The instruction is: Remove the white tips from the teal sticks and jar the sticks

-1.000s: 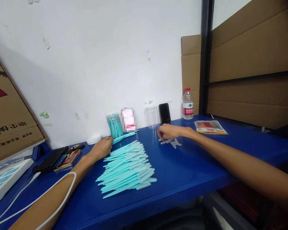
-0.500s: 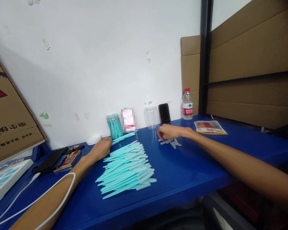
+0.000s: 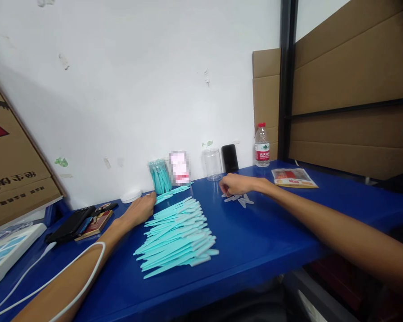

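Observation:
My left hand point(image 3: 141, 209) rests on the table at the left end of a few slim turquoise sticks point(image 3: 174, 191). Its fingers are curled and partly hidden, so what they grip does not show. In front of it lies a broad row of turquoise sticks point(image 3: 177, 237) with whitish, cap-like right ends. A clear jar point(image 3: 160, 178) packed with similar sticks stands behind. My right hand point(image 3: 235, 184) is closed, fingertips down, over a small heap of translucent whitish tapered pieces point(image 3: 242, 201). Whatever it pinches is hidden. Behind it stands another clear jar point(image 3: 212, 164).
A white lid point(image 3: 130, 196), a pixelated card point(image 3: 180, 168), a black phone-like object point(image 3: 230, 158) and a water bottle point(image 3: 262, 145) line the wall. A food packet point(image 3: 294, 178) lies right. At left are a black pouch point(image 3: 70, 226) and a white cable point(image 3: 102, 255) over my forearm.
Beside my left fingertips, the lighter end of a turquoise stick shows more and sits slightly shifted. My right hand stays nearly still over the whitish pieces.

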Demonstrator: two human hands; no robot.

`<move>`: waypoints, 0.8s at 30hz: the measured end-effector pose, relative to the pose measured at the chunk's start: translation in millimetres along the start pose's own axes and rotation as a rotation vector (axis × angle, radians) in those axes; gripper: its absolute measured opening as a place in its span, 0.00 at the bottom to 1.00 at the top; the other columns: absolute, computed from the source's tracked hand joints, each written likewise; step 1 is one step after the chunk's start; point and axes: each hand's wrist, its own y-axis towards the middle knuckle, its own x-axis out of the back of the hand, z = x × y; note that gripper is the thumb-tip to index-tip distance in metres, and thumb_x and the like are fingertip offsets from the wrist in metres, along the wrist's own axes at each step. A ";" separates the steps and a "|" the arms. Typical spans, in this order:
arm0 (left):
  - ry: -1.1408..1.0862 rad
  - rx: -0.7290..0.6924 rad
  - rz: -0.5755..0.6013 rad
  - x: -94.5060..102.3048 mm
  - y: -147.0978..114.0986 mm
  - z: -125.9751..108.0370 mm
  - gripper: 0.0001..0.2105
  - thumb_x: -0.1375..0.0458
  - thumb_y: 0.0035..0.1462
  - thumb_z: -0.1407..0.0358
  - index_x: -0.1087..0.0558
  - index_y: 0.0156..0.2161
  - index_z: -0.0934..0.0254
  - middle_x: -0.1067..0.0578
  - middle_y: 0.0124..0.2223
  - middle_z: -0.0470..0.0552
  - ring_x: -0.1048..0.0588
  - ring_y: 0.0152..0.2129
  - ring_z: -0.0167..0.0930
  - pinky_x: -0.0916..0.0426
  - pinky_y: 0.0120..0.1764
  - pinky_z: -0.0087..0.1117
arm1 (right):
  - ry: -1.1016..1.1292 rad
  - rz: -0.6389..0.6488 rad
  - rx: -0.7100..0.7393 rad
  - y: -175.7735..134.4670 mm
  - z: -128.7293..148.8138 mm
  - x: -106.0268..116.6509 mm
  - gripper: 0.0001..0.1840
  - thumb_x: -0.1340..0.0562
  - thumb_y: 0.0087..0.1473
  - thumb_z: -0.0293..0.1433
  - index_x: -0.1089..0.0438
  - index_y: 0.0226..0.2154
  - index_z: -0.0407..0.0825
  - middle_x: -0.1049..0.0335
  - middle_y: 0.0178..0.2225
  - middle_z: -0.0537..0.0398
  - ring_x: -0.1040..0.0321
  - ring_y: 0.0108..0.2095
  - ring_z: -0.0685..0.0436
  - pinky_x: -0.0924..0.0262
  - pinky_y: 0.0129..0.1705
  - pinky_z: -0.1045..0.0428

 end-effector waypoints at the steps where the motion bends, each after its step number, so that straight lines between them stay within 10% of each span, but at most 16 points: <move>1: 0.001 0.007 0.010 -0.1 -0.3 0.1 0.11 0.59 0.62 0.70 0.35 0.43 0.68 0.25 0.34 0.60 0.26 0.30 0.40 0.39 0.31 0.36 | -0.002 0.000 0.004 -0.1 0.1 0.1 0.06 0.39 0.45 0.24 0.29 0.30 0.45 0.26 0.32 0.52 0.31 0.31 0.47 0.46 0.27 0.58; 15: -0.022 0.020 -0.097 18.5 -2.4 -7.5 0.13 0.62 0.66 0.61 0.38 0.43 0.63 0.26 0.31 0.55 0.26 0.28 0.39 0.45 0.28 0.33 | -0.004 -0.019 0.002 -1.1 2.1 0.5 0.06 0.39 0.43 0.23 0.28 0.28 0.46 0.26 0.30 0.52 0.31 0.31 0.46 0.47 0.27 0.57; 24: -0.442 0.034 -0.304 29.4 -3.0 -9.7 0.09 0.58 0.64 0.58 0.40 0.38 0.59 0.37 0.25 0.42 0.35 0.23 0.31 0.44 0.29 0.29 | 0.026 -0.027 -0.004 -2.4 2.2 0.2 0.05 0.38 0.45 0.25 0.28 0.29 0.45 0.26 0.30 0.52 0.32 0.29 0.47 0.47 0.26 0.57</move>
